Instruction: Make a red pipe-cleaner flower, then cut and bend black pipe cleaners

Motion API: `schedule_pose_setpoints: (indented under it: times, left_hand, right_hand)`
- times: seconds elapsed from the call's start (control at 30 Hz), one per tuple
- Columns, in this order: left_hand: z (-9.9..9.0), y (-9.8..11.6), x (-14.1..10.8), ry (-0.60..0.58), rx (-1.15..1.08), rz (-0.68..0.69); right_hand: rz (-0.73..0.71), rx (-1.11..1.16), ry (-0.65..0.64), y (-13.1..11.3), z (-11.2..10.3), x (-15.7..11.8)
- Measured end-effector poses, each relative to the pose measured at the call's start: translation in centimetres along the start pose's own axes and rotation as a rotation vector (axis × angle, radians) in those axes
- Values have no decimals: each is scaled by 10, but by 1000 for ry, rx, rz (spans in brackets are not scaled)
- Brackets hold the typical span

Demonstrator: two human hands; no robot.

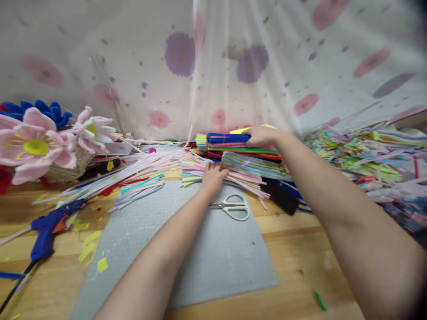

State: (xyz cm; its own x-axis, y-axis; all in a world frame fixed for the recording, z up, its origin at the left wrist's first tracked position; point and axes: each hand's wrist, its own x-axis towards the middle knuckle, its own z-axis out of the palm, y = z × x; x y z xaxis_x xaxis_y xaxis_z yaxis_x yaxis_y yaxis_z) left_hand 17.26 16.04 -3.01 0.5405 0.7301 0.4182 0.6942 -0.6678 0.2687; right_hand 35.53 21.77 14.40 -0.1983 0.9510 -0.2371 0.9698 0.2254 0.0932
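Observation:
My left hand point(213, 178) lies over a loose bundle of pastel pipe cleaners point(193, 171) at the far edge of the grey cutting mat point(213, 258), its thumb and fingers apart. Further back and to the right, my right hand point(262, 136) grips a bundle of blue and multicoloured pipe cleaners point(227, 141) from above; some of its fingers are hidden. This bundle rests on top of other pipe cleaners. White-handled scissors point(235, 207) lie on the mat just right of my left wrist.
At left are a blue glue gun point(50, 229), yellow scraps point(102, 265) and pipe-cleaner flowers point(35, 146). White pipe cleaners point(133, 166) spread behind the mat. A black object point(282, 195) lies under my right arm. Mixed pipe cleaners point(367, 151) heap up at right. A flowered curtain point(213, 66) hangs behind.

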Motion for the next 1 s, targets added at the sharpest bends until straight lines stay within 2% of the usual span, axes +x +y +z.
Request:
schedule_pose_setpoints:
  times: [0.07,0.17,0.3,0.37,0.47,0.57,0.67,0.73,0.8,0.9,1.0]
  left_hand:
    - [4,6,4,-9,2,-83]
    - [2,16,-4,-86,-35,-152]
    - [-13,21,-32,-119,-92,-71]
    - [-20,19,-48,-83,-113,-8]
    - [-28,12,-68,35,-143,61]
    - [-38,7,-78,171,-156,52]
    - [-46,6,-81,209,-123,30]
    - [-48,8,-81,133,-112,63]
    - [-46,13,-79,-8,-131,104]
    - [-34,25,-68,-183,-209,102]
    - [-17,39,-42,-247,-297,65]
  right_hand:
    - [-101,11,-38,-22,10,-15]
    - [-153,-93,31,-46,40,-33]
    - [-169,-79,165,-49,75,-45]
    - [-201,-72,250,-46,86,-49]
    - [-260,-51,364,-44,97,-54]
    - [-302,-26,460,-47,106,-58]
    - [-305,-17,529,-51,112,-64]
    - [-297,-19,551,-54,114,-68]
    - [-277,-24,543,-56,114,-71]
    - [-211,-34,508,-59,106,-75]
    - [-101,-42,487,-64,86,-76]
